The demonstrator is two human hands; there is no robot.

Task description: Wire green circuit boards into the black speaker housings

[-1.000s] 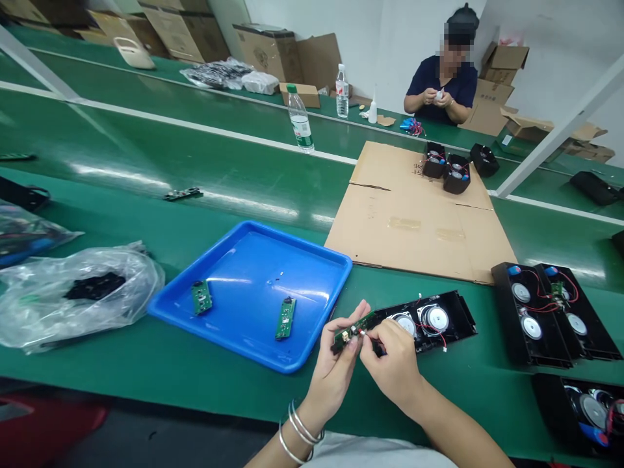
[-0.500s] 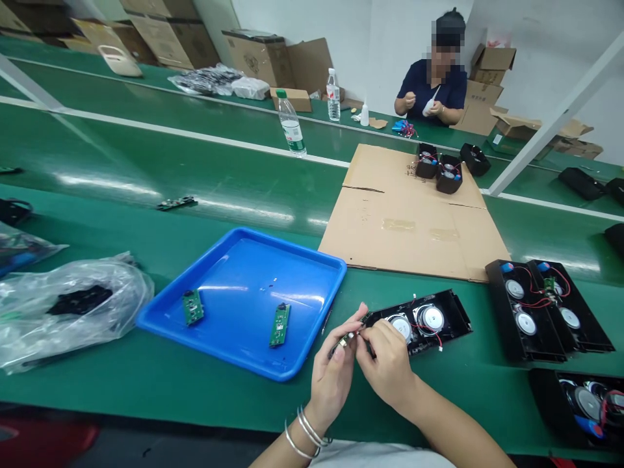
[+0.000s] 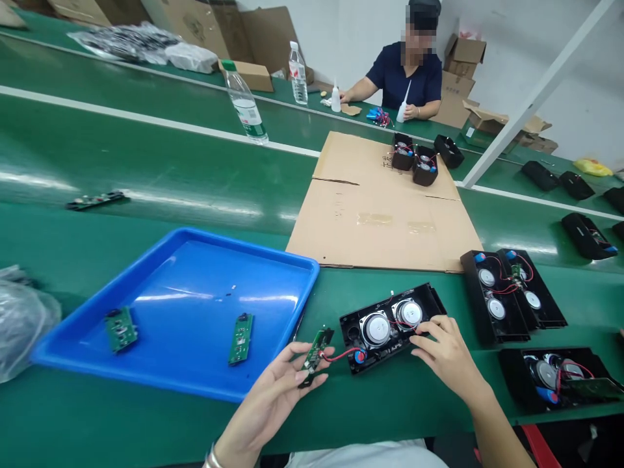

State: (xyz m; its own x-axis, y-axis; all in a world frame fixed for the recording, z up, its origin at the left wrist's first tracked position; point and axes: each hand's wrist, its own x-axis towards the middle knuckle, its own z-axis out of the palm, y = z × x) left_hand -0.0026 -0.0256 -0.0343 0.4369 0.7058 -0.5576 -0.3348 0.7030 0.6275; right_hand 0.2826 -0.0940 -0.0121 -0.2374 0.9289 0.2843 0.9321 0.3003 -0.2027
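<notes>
The circuit board is in the left hand, tilted just left of the speaker case and joined by a red wire to a blue part inside it. Half a second ago both hands met at the board; now the right hand has moved over to the case, which suggests attention has shifted from the board's plug to the speaker wiring. The left hand grips the board between thumb and fingers, palm turned up. The right reaches in palm down, fingers bent, tips by the near edge of the right-hand speaker; whether they pinch a wire I cannot tell. The case lies on the green tabletop, with two more boards in the blue tray to the left.
</notes>
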